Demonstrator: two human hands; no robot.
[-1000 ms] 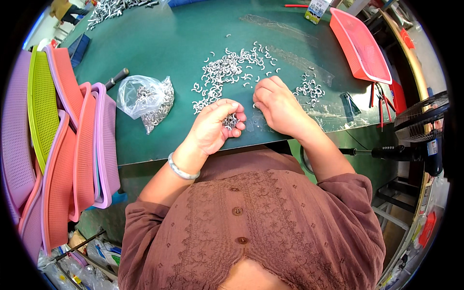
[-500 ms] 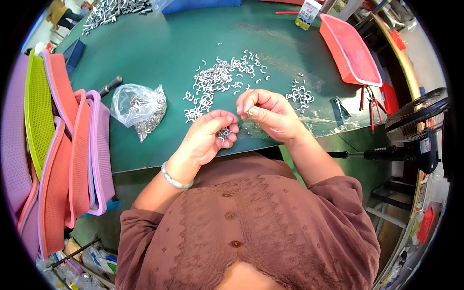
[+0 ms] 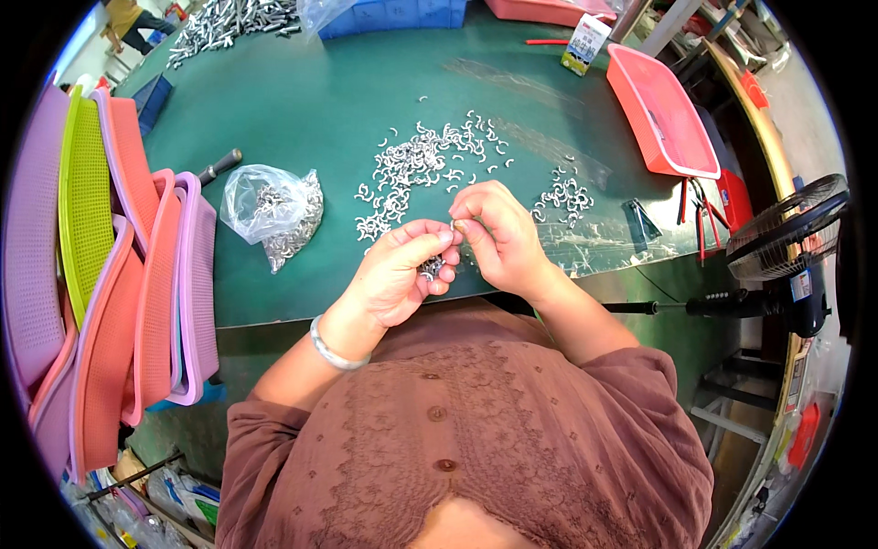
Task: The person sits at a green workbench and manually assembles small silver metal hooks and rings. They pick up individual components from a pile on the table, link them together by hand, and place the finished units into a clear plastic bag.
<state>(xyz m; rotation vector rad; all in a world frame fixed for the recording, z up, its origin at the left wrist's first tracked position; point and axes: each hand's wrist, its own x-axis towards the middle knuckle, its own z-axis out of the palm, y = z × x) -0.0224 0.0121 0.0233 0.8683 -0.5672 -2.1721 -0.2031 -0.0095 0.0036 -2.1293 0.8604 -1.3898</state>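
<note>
Several small curved metal pieces (image 3: 431,267) lie cupped in the fingers of my left hand (image 3: 393,273), which is closed around them. The thumb and forefinger of my right hand (image 3: 501,236) are pinched together, touching the left fingertips; what sits in that pinch is too small and covered to make out. Just beyond my hands a loose pile of the same silvery C-shaped pieces (image 3: 416,157) spreads over the green table (image 3: 311,101). A smaller pile (image 3: 564,198) lies to the right of my right hand.
Left of the pile sits a clear plastic bag (image 3: 265,203) of metal pieces, near a dark-handled tool (image 3: 221,166). Stacked plastic baskets (image 3: 110,302) crowd the left. On the right are a pink basket (image 3: 654,119), red-handled pliers (image 3: 702,220), a carton (image 3: 585,44) and a fan (image 3: 791,238).
My right hand has moved left and its pinched fingertips now meet my left hand's fingertips. The whole view has shifted slightly, with the table appearing lower.
</note>
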